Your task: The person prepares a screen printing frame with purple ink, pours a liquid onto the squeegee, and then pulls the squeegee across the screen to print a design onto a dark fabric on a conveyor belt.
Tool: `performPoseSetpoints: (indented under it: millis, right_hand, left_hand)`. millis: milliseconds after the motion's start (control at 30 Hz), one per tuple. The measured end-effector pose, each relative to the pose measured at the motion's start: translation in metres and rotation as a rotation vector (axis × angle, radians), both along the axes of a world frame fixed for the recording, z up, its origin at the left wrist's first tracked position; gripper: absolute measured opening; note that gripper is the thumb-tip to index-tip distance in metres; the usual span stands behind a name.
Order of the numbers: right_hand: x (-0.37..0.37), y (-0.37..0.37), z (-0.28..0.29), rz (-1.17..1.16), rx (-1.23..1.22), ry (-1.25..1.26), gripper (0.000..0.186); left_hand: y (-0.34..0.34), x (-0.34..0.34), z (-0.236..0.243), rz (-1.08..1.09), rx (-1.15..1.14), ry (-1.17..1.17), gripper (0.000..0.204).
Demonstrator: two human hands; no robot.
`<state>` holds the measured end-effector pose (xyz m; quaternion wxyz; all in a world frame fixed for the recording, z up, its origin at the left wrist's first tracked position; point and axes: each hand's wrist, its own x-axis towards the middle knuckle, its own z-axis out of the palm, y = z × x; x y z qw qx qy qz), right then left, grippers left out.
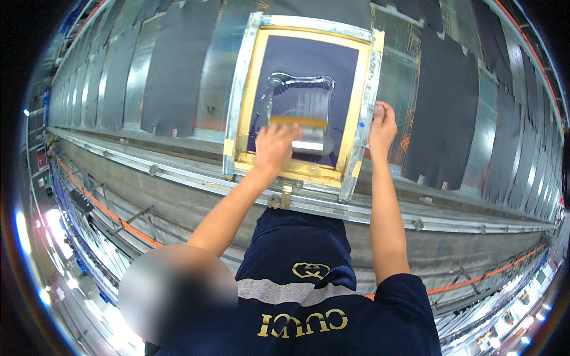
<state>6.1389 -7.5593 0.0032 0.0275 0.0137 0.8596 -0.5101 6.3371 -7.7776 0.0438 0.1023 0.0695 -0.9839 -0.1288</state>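
Observation:
A silkscreen frame (240, 101) with metal sides and yellow tape along its inner edge lies on the long table before me. Its mesh (344, 65) is dark purple. Clear, glossy paste (329, 83) forms a rough loop on the mesh. My left hand (274, 148) is closed on a squeegee (310, 144) with an orange-brown strip and a shiny metal face, resting across the paste; motion blurs it slightly. My right hand (383, 129) has its fingers curled against the frame's right side, beside a small metal fitting.
Dark fabric panels (442, 107) lie in a row on the table to both sides, with shiny bare strips between them. A metal rail (190, 178) with bolts runs along the near edge. Orange-red piping (475, 283) follows the table's near side, below the rail.

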Motion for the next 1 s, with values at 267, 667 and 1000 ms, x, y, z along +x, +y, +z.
performPoseSetpoints:
  millis: [267, 667, 1000]
  right_hand:
    - [-0.002, -0.004, 0.004, 0.036, -0.003, 0.032, 0.024]
    - [-0.009, 0.006, -0.008, 0.071, -0.078, 0.017, 0.020]
    - [0.051, -0.146, 0.054, 0.093, -0.017, 0.219, 0.023]
  left_hand:
    - [-0.046, -0.082, 0.016, 0.156, 0.156, 0.079, 0.036]
    - [0.007, 0.027, -0.002, -0.021, 0.073, -0.054, 0.046]
    - [-0.098, 0.123, 0.032, -0.013, 0.207, 0.070, 0.065]
